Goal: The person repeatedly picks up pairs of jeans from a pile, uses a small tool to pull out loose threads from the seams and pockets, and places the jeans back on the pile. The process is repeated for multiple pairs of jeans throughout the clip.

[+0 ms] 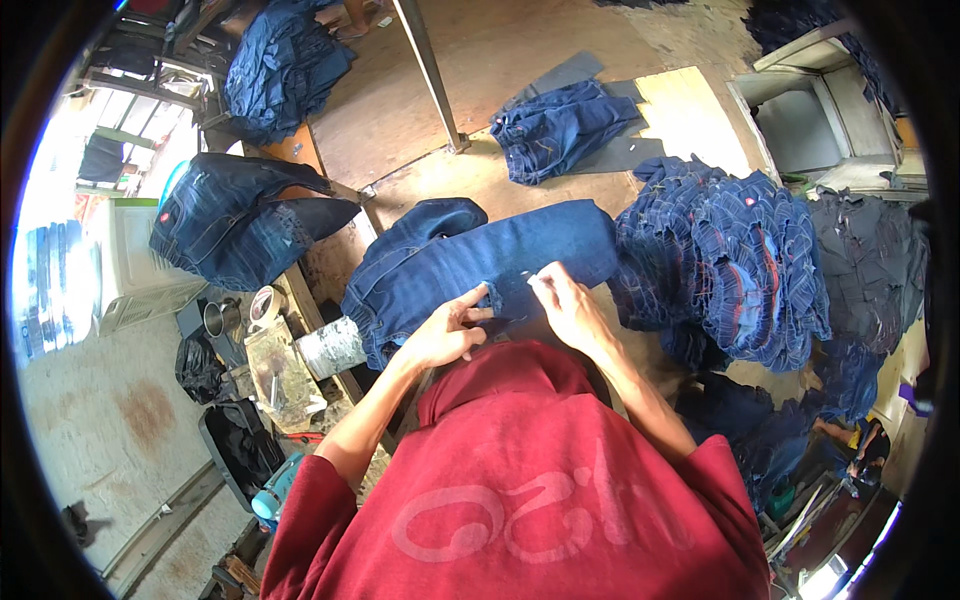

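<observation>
A pair of dark blue jeans lies spread in front of me. My left hand presses on its lower edge, index finger stretched along the fabric. My right hand pinches the denim just beside it, fingertips at a small pale spot on the cloth. Both forearms come out of my red shirt, which hides the near part of the jeans.
A tall stack of folded jeans stands at my right, with dark garments beyond it. More jeans lie at the left, far left and on the floor. A tape roll and metal cup sit on a cluttered bench.
</observation>
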`<state>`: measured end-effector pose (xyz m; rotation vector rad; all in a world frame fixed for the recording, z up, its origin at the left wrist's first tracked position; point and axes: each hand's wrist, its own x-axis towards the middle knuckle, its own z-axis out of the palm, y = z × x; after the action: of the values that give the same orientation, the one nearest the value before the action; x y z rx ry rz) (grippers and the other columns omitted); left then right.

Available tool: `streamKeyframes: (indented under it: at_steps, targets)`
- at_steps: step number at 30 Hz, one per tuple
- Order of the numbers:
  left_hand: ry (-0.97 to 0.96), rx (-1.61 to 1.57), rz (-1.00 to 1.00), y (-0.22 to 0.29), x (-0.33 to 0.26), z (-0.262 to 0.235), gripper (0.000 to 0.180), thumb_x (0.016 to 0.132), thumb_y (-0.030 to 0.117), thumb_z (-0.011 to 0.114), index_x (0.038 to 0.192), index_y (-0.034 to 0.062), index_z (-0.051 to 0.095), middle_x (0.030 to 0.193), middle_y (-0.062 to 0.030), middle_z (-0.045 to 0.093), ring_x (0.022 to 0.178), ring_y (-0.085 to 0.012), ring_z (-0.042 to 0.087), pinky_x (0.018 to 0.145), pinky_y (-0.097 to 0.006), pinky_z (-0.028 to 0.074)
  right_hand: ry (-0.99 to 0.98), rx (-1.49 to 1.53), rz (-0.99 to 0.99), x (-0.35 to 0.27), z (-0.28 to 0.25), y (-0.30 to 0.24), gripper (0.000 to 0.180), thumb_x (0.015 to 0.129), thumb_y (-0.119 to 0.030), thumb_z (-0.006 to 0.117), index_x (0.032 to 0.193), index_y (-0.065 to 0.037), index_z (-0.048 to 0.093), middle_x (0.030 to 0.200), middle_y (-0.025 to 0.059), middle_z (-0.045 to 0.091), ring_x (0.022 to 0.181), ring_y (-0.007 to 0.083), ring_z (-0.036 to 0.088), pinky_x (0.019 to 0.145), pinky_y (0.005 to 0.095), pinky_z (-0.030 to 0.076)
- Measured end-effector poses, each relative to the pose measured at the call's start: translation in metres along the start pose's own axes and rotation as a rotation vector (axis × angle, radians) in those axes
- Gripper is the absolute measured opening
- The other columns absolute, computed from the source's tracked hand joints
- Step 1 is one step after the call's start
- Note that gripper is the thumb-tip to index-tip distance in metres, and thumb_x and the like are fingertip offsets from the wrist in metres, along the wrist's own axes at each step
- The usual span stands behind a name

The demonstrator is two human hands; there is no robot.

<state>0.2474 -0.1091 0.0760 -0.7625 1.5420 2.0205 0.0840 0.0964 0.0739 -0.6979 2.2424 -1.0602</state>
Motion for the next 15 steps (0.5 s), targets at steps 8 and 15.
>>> streamKeyframes:
  at_steps: [8,15]
  targets:
    - [-0.108,-0.348,-0.108,0.005,-0.005,-0.011,0.101,0.09,-0.009,0.059,0.178,0.0084,0.011,0.16,-0.0292,0.052,0.072,-0.008,0.062,0.077,-0.034,0.068,-0.028,-0.46,-0.189,-0.007,0.004,-0.035,0.026,0.103,-0.03,0.073,0.088,-0.009,0.071,0.074,0.0162,0.074,0.067,0.0383,0.073,0.06,0.0488,0.056]
    - [-0.101,-0.394,-0.143,0.009,-0.008,-0.012,0.103,0.089,-0.009,0.058,0.179,0.0108,0.011,0.152,-0.0245,0.057,0.058,-0.0037,0.049,0.078,-0.038,0.07,-0.028,-0.524,-0.162,0.002,0.004,-0.045,0.031,0.104,-0.033,0.072,0.084,-0.009,0.073,0.07,0.0158,0.073,0.065,0.0386,0.073,0.06,0.0481,0.056]
